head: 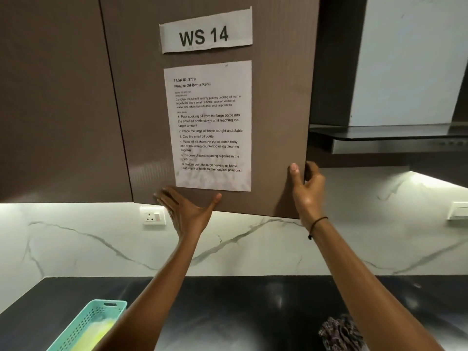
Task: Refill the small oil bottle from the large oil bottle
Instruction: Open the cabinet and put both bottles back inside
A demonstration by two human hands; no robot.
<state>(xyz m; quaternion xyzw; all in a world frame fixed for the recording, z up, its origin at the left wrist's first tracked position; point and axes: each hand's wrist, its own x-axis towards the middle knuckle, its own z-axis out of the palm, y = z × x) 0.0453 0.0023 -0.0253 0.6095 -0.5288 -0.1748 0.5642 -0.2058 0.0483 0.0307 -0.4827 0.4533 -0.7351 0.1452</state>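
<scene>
Small oil bottle and large oil bottle: neither shows anywhere in view, so I'd guess they're behind that cabinet door point(215, 110). Your right hand point(307, 188) holds the door's free edge, thumb on the front and fingers curled round behind it, while your left hand point(186, 211) lies flat and spread against the bottom of the door face, just under the taped instruction sheet point(210, 127). Down on the counter point(253, 300) there's a teal basket point(88, 325) to your left and a dark patterned cloth point(339, 333) to your right. Main risk from here: swing the door fast and it comes at your head, or you knock a bottle you can't see yet.
</scene>
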